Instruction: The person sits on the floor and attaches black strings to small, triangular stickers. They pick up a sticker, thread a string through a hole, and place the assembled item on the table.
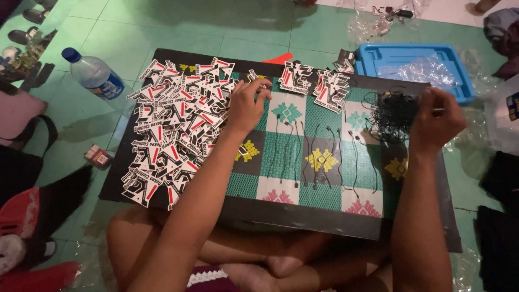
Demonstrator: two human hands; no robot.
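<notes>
Head cam: left hand point(246, 105) pinched a small tag point(261, 85) by the tag pile point(175, 130); right hand point(435, 121) gripped a thin stick point(438, 110) beside tangled black strings point(393, 112), over the patterned board point(303, 211).

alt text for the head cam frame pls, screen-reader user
Seen from above, a seated person's left hand pinches a card tag beside a heap of black, white and red tags, while the right hand pulls at a tangle of black strings. Loose strings lie on the patterned board.
</notes>
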